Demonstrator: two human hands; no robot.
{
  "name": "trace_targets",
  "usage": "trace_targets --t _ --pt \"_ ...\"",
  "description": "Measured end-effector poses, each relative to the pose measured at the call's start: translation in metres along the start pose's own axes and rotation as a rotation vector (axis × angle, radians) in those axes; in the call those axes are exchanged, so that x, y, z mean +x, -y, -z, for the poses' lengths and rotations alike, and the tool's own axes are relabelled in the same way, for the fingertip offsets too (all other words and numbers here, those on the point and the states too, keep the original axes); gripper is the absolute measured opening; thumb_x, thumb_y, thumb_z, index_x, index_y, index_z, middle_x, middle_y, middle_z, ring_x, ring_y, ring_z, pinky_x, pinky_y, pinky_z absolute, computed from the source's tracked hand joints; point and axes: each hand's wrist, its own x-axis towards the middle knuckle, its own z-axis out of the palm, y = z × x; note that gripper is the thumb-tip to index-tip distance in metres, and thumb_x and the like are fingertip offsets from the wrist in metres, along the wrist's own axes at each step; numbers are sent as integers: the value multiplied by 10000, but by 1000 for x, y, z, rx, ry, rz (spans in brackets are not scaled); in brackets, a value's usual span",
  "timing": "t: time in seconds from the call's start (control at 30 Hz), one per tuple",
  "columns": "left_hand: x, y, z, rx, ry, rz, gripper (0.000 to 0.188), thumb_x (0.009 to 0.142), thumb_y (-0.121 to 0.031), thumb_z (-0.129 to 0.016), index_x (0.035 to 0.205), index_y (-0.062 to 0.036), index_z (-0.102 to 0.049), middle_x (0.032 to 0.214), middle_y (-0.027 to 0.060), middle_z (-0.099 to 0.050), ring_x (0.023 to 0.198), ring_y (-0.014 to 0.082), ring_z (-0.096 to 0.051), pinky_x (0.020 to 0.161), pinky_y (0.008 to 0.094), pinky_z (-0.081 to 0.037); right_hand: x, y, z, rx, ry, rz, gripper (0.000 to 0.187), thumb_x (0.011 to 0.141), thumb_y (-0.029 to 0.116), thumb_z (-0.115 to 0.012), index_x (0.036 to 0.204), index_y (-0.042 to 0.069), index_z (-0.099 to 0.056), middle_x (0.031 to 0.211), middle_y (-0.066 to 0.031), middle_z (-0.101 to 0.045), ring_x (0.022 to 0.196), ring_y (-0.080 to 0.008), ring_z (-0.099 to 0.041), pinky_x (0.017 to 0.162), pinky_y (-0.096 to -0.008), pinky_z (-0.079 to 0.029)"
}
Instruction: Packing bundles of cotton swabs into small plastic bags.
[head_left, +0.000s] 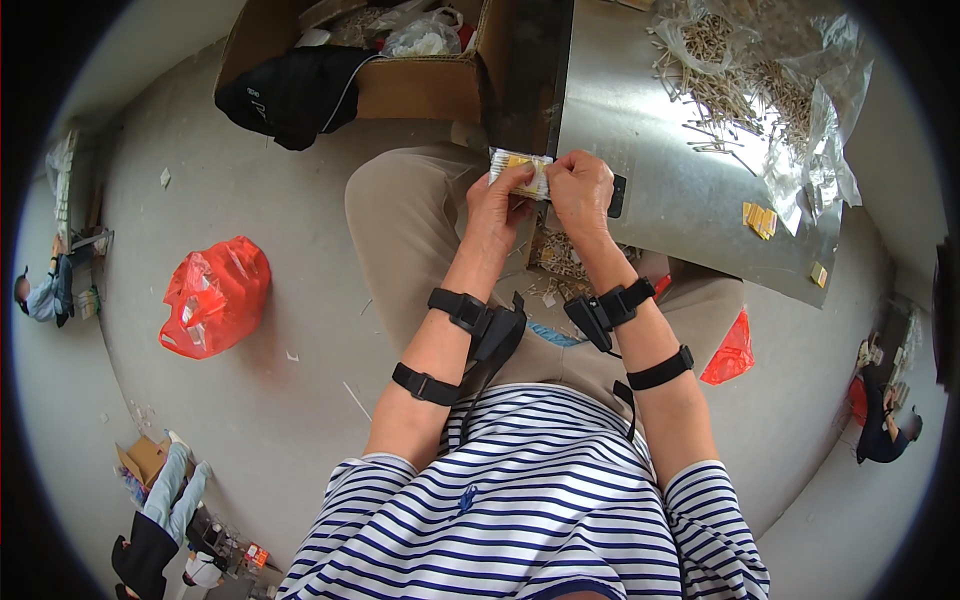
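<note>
Above my lap, my left hand (492,207) grips a small clear packet of cotton swabs (510,160) with a yellow label, the thumb pressed on its face. My right hand (581,190) is closed at the packet's right end, its fingertips pinching that edge. What exactly the right fingers hold is partly hidden by the hand. Beside the right hand a dark phone-like object (619,197) lies on the metal table (640,150). Below the hands, a container of loose swabs (560,255) shows between my forearms.
Loose swabs (715,80) and clear plastic bags (825,150) cover the table's far right. Yellow cards (760,219) lie near its right edge. A cardboard box (425,88) with a black garment (290,95) stands ahead left. A red plastic bag (215,297) sits on the floor. Other people work farther off.
</note>
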Motion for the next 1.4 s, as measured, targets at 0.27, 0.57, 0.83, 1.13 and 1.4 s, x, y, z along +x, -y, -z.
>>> trace_targets --t 0.27,0.57,0.83,1.13,1.4 --pt "-1 -4 -5 -55 -28 52 263 760 -146 -797 969 -94 -645 853 5 -661 741 122 -611 611 283 -434 -1 0 -2 -95 -23 95 148 754 169 -633 774 45 -713 798 -198 -696 799 -399 -676 758 -450 -532" --pt "9 5 -1 -2 -60 -41 256 739 -138 -803 942 -88 -655 821 -5 -670 688 106 -606 558 258 -421 -3 -2 2 35 -30 24 151 755 166 -642 781 37 -716 779 -204 -691 777 -386 -680 765 -439 -530" --pt "11 5 1 11 -80 -50 264 734 -146 -805 946 -83 -661 828 0 -671 690 106 -611 558 252 -433 -8 -14 11 109 113 -14 195 734 210 -740 772 20 -711 752 -185 -692 756 -355 -685 739 -418 -530" --pt "11 5 2 -2 -39 -32 331 771 -101 -793 1050 -38 -628 960 56 -669 859 182 -647 736 323 -502 -25 -15 8 30 76 23 159 720 184 -750 785 45 -712 745 -163 -694 749 -330 -688 724 -407 -531" --pt "8 6 -2 15 -49 -65 277 735 -160 -813 957 -89 -664 833 -4 -668 708 109 -616 576 266 -447 -23 -13 5 -116 45 84 121 728 164 -677 756 47 -684 768 -166 -692 778 -363 -676 746 -446 -521"
